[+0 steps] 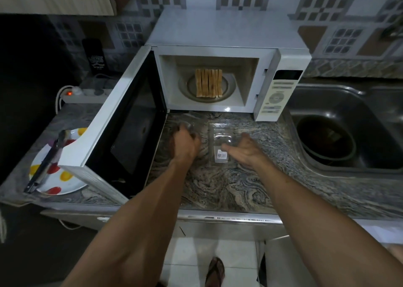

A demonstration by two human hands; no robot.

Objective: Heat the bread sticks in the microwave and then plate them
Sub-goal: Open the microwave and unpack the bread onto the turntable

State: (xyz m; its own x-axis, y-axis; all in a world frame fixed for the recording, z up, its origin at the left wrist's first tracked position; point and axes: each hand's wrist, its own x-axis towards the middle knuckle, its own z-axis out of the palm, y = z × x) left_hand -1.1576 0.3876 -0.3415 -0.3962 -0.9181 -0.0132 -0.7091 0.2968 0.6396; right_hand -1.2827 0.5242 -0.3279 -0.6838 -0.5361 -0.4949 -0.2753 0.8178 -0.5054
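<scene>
- Bread sticks [209,82]: a tight row of pale toasted strips lying side by side on the turntable [226,90] inside the microwave [226,35], whose door [122,120] stands swung fully open to the left.
- Likely handling: light, dry and stiff, but brittle; a strip would probably snap if bent or pinched at mid-length. Best taken as a block, pressing in from the two outer strips, or lifted out on the turntable. They may be hot if heating is done; that cannot be told here.
- Left hand [185,143]: low over the counter [250,184] in front of the oven, knuckles up, fingers [194,136] curled at a piece of clear plastic wrapping [189,120]. Whether they grip it or only touch it cannot be told.
- Right hand [247,149]: palm turned inward, fingers spread loosely and holding nothing, fingertips just beside a clear plastic tray [221,142] bearing a barcode label.
- Spotted plate [65,184]: on the counter left of the door, partly hidden by it, with tongs [46,160] lying across it; the likely destination.
</scene>
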